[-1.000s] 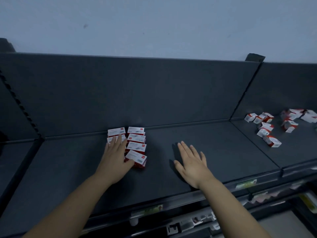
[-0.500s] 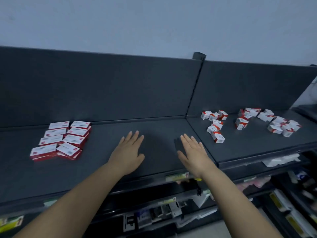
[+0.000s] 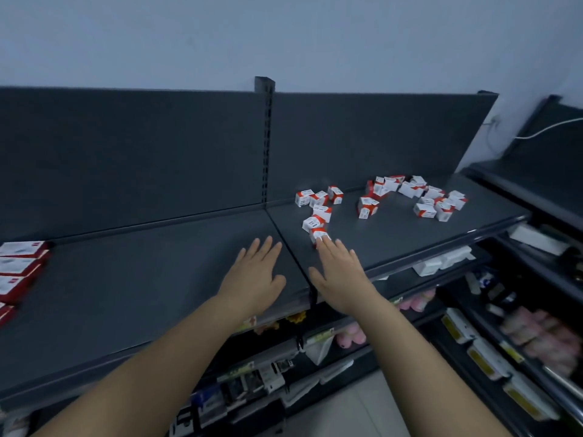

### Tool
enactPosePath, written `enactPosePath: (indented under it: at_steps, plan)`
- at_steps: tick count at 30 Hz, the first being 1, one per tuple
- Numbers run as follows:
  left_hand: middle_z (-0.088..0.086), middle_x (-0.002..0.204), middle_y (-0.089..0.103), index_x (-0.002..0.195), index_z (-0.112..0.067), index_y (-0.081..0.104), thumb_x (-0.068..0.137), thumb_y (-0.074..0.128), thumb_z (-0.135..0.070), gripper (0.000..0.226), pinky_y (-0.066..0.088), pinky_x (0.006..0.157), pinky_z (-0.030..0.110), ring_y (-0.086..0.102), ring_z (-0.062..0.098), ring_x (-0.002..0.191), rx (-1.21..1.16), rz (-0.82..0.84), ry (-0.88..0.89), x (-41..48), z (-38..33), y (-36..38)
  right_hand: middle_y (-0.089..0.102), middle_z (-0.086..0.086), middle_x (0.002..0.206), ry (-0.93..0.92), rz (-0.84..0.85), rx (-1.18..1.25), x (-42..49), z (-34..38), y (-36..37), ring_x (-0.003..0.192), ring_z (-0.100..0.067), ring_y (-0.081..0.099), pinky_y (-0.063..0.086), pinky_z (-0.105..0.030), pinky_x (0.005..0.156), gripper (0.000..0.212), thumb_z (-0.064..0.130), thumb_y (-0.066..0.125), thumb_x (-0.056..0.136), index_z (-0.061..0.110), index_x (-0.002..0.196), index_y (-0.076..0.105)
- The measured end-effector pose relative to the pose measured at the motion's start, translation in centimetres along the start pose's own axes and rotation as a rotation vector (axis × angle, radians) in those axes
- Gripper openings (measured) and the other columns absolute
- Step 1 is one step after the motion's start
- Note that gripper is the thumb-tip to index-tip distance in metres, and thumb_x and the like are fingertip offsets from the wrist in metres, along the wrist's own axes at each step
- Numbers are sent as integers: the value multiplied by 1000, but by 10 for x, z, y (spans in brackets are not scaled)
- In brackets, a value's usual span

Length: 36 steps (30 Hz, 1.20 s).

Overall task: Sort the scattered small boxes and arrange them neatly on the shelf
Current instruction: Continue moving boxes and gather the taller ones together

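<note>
Head view: both hands are out flat over the dark shelf (image 3: 126,294), palms down, fingers straight and a little apart. The left hand (image 3: 254,275) is wide open and holds nothing; it sits over a bare part of the shelf, just left of the seam (image 3: 293,257) between two shelf boards. Whether the palm touches the shelf or floats above it, I cannot tell. The right hand (image 3: 336,274) is wide open too and grips nothing — its fingertips (image 3: 321,242) reach the nearest box (image 3: 318,234), a small red and white one, and cover its near edge.

More small boxes (image 3: 315,209) lie in a messy line behind that one. A bigger pile (image 3: 416,197) is scattered farther right on the same shelf, near the back wall, some tipped on their sides.

At the far left edge sit the stacked boxes (image 3: 19,269) — flat, red and white, neat, and cut off by the frame, so the count is hidden.

Print on every box is too small to read. Lower shelves (image 3: 473,342) are blurry; the things on them are hard to make out.
</note>
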<state>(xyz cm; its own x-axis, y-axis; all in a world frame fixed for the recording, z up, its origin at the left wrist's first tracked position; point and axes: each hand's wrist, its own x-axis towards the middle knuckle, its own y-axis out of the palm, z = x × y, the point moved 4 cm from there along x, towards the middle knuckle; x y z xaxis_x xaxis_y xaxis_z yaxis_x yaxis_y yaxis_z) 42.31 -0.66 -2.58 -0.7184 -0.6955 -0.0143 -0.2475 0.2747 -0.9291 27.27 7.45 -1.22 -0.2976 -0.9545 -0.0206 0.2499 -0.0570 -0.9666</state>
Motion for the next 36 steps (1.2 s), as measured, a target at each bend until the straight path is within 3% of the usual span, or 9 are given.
enactPosePath:
  at_steps: [13,23,28,36]
  plan:
    - [-2,164,-3,156,-18,6,100,32,-31,63,-2,123,38,-8,17,151,9,44,156,138,-59,34,-3,1,165,175,78,-31,44,-123,-18,151,-22,-6,-5,-40,121,65,40,31,103,19,157,2]
    - [-1,164,-3,156,-21,6,99,37,-31,66,-2,122,35,-8,17,150,-20,146,210,216,-90,63,-4,2,165,257,33,-13,80,-199,-26,151,-20,-7,-8,-35,119,66,41,31,104,19,157,-1]
    - [-3,164,-4,156,-24,5,99,38,-34,67,3,123,38,-6,16,151,-6,140,153,251,-100,72,-4,3,165,229,29,11,106,-236,-29,151,-19,-7,-8,-34,119,66,40,32,104,20,157,1]
    - [-1,164,-4,156,-20,4,96,42,-35,73,0,122,35,-4,16,151,-12,-17,2,313,-144,91,-5,3,165,57,57,-32,169,-314,-45,151,-20,-7,-5,-38,120,65,38,33,104,21,157,1]
